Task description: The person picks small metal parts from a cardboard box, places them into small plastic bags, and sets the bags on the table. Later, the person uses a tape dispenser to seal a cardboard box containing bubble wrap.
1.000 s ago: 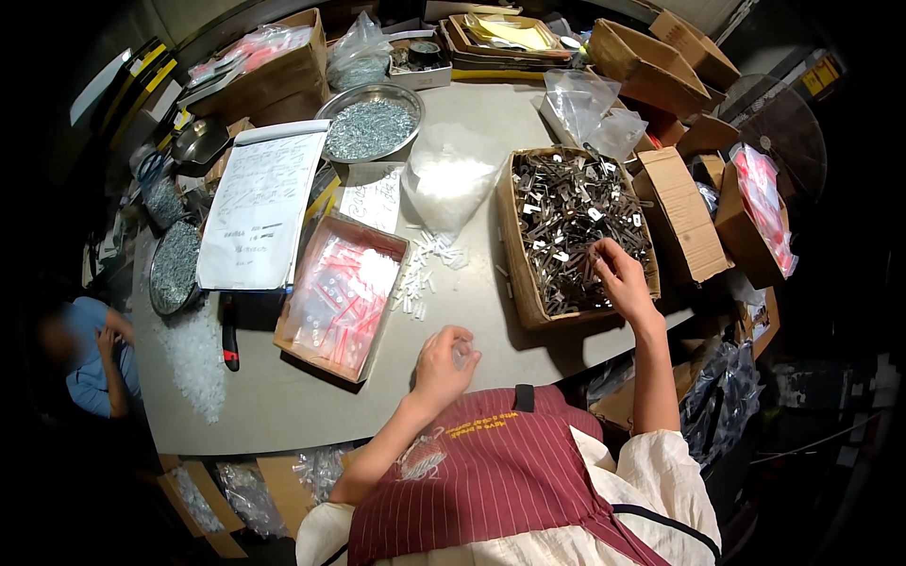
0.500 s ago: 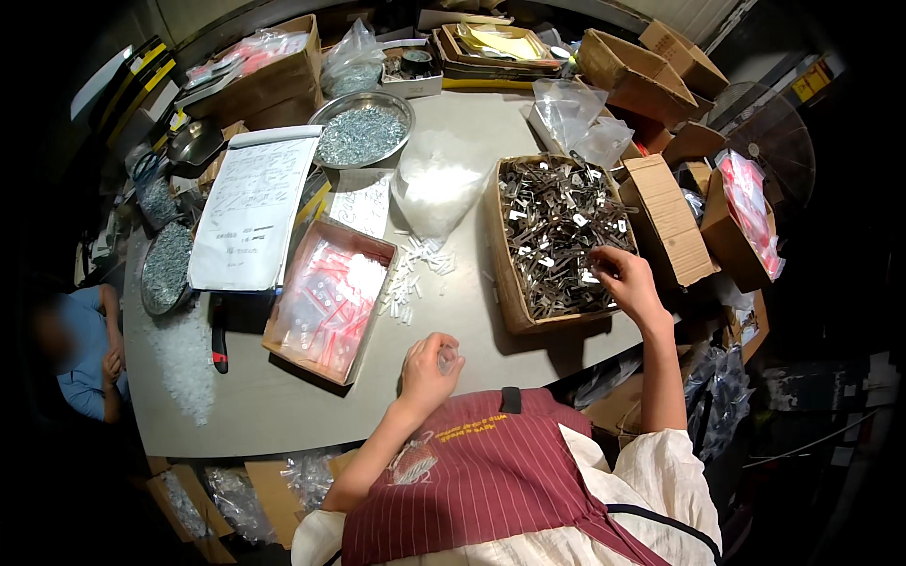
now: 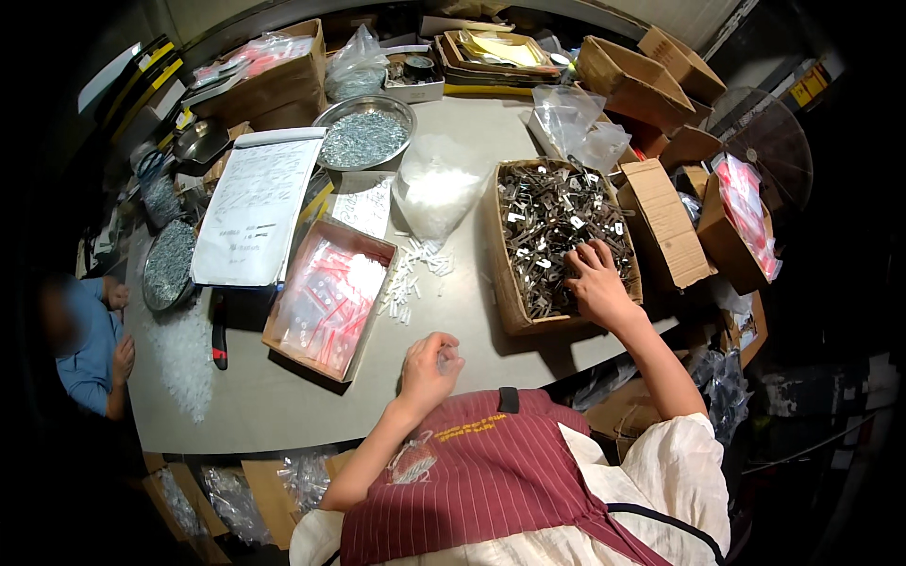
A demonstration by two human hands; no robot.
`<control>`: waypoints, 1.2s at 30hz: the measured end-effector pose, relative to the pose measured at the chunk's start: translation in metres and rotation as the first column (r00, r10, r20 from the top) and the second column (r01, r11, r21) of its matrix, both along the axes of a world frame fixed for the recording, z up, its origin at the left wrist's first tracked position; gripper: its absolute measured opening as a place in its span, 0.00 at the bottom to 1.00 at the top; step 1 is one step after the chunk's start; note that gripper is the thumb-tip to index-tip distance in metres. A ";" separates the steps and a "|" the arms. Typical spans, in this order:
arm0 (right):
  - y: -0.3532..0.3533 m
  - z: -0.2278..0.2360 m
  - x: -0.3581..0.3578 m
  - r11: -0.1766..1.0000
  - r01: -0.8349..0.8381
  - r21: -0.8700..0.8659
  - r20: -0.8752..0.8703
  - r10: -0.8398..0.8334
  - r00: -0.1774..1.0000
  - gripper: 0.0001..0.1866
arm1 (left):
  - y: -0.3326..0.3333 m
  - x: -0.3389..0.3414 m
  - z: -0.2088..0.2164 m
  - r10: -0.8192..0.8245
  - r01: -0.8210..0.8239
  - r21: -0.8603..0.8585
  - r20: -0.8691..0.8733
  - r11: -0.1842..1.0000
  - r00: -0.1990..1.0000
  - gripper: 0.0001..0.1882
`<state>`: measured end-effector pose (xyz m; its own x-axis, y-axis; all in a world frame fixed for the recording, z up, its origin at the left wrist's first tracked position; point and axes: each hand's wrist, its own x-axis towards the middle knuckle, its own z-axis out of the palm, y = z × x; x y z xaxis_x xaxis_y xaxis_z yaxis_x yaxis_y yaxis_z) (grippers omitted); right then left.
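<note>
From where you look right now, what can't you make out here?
Head view: what, if anything, the right hand grips among the metal pieces; the hand covers it.
Head view: whole shape of the clear item in the left hand; that hand hides part.
Head view: what the notepad says; too small and blurred.
Head view: bottom of the box; metal pieces bury it.

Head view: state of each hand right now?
Left hand: curled closed, holding clear plastic.
Right hand: fingers bent down into the metal parts; whether it grips any cannot be told.
</note>
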<state>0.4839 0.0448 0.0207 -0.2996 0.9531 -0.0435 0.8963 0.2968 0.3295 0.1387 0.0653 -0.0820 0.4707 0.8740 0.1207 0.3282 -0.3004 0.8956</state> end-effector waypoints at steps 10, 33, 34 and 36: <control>0.002 0.022 -0.030 0.981 0.073 0.180 -0.334 -0.009 0.943 0.03 | 0.007 0.010 0.026 -0.051 0.051 -0.017 0.044 0.999 0.998 0.12; -0.023 0.051 -0.041 0.967 0.219 0.128 -0.819 -0.022 0.574 0.07 | -0.002 0.029 0.038 -0.078 0.087 -0.068 0.126 0.994 0.989 0.10; -0.022 0.051 -0.051 0.961 0.256 0.106 -0.891 -0.023 0.453 0.06 | -0.001 0.032 0.045 -0.092 0.102 -0.070 0.132 0.992 0.987 0.10; -0.022 0.037 -0.078 0.948 0.302 0.106 -0.957 0.014 0.290 0.05 | 0.003 0.042 0.050 -0.110 0.126 -0.082 0.167 0.989 0.980 0.11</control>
